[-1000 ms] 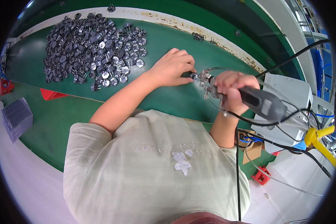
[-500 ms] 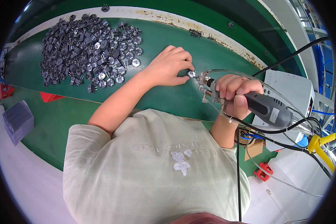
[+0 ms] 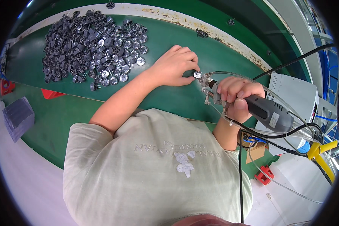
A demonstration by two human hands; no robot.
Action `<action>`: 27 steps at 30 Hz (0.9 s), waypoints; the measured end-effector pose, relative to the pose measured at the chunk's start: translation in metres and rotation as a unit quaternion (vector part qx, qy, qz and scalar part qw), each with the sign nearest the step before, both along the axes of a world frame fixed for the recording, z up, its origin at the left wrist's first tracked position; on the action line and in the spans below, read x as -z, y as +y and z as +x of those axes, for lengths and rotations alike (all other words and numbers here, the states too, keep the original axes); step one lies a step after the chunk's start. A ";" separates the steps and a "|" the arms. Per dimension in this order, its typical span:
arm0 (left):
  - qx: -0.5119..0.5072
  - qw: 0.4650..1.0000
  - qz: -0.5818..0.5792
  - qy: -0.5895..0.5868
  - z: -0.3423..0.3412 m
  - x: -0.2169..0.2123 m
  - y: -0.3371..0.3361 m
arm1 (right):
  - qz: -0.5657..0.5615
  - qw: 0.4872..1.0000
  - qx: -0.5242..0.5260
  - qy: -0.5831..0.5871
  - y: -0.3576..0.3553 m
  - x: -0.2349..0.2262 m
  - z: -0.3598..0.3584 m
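Note:
Near the middle of the green bench, my left hand [image 3: 176, 67] pinches a small round black part with a shiny silver face [image 3: 197, 75] between thumb and fingers. My right hand [image 3: 238, 95] is wrapped round a dark grey hand-held power tool [image 3: 269, 113], held level with its metal head pointing left. Clear tubing and metal fittings surround that head. Its tip sits right beside the small part; whether they touch I cannot tell. To the left lies a big heap of similar round black parts [image 3: 90, 45], several with thin pins showing.
Behind the green bench top [image 3: 158, 30] runs a white ledge with chipped paint [image 3: 169, 15]. A white equipment box [image 3: 292, 88] stands at right, with black cables and a yellow clamp-like piece [image 3: 322, 150] near it. A grey stack [image 3: 19, 118] is at lower left.
The small part in my left hand shows its silver face more roundly now. Both hands keep nearly the same places; the whole view has shifted slightly.

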State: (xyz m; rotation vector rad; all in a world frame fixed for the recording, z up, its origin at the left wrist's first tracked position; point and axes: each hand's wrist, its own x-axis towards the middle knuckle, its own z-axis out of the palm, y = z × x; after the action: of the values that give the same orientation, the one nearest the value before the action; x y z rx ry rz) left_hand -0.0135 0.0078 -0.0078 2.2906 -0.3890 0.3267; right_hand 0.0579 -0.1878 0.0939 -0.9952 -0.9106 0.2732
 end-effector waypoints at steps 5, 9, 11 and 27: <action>-0.003 1.000 0.001 0.001 -0.001 0.000 0.001 | -0.039 0.999 0.018 -0.006 0.001 -0.003 -0.002; -0.001 1.000 0.000 0.003 0.000 -0.001 0.000 | -0.020 0.999 0.029 -0.025 -0.003 -0.010 0.002; -0.004 1.000 0.002 0.001 0.000 0.000 0.000 | -0.010 0.999 0.048 -0.019 -0.011 -0.015 0.005; -0.002 1.000 0.008 0.007 0.000 0.000 0.000 | 0.005 0.994 0.103 -0.047 -0.020 -0.013 0.012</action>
State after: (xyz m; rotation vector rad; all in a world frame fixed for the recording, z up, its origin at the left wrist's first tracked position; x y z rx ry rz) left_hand -0.0131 0.0077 -0.0079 2.3081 -0.3810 0.3106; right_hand 0.0700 -0.2076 0.1069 -1.0903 -0.8861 0.0475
